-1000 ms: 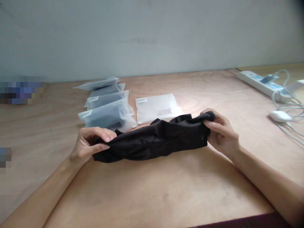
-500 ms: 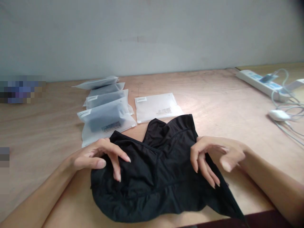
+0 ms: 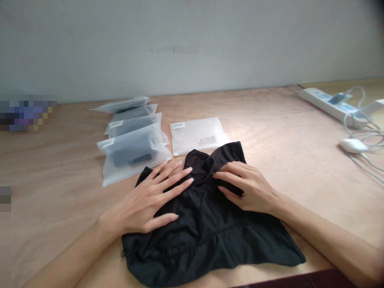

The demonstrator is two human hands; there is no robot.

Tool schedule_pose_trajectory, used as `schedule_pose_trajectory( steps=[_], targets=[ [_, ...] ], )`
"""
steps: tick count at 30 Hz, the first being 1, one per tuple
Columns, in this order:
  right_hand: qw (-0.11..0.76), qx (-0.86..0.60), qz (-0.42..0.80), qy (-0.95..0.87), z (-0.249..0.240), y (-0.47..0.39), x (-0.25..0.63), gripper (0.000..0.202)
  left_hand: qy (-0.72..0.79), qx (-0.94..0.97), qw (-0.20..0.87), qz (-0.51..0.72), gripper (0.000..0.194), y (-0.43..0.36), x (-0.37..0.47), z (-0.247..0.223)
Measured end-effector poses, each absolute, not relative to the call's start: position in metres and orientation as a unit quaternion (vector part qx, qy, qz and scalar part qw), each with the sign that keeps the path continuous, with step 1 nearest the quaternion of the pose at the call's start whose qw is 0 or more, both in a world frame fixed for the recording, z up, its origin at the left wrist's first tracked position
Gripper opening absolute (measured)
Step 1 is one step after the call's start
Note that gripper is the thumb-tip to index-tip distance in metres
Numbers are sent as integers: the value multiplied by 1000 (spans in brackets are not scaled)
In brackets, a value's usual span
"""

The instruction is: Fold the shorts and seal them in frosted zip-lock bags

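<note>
Garment, rumpled black fabric point(image 3: 210, 236) | L hand point(image 3: 147, 200) splayed, R hand point(image 3: 250, 186) loosely open atop | uneven push cd bunch it imo

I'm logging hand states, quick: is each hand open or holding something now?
Left hand: open, spread over the black garment, not gripping it.
Right hand: partly curled over the garment; whether it pinches cloth cannot be told.
</note>
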State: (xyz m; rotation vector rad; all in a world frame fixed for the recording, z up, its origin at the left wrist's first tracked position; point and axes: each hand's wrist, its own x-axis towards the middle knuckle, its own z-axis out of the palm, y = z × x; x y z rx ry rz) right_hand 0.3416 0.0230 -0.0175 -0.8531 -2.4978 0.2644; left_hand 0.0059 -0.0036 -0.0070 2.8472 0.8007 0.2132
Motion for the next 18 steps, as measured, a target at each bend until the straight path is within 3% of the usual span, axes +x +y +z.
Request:
schedule_pose_trajectory(
  steps=[4,6,10,18],
  targets=[
    [175,-293,64,-938,-14,24,344,67,287,950,112,55,82,1,4,-7],
    [130,-304,60,-942,-14,27,346,76,294,948,103,68,79,2,3,-7],
    [82,-346,60,-933,-20,29,349,84,305,945,76,85,75,1,1,-5],
    [88,-365,35,-926,-20,24,349,85,319,940,61,103,80,-1,1,-8]
  ],
)
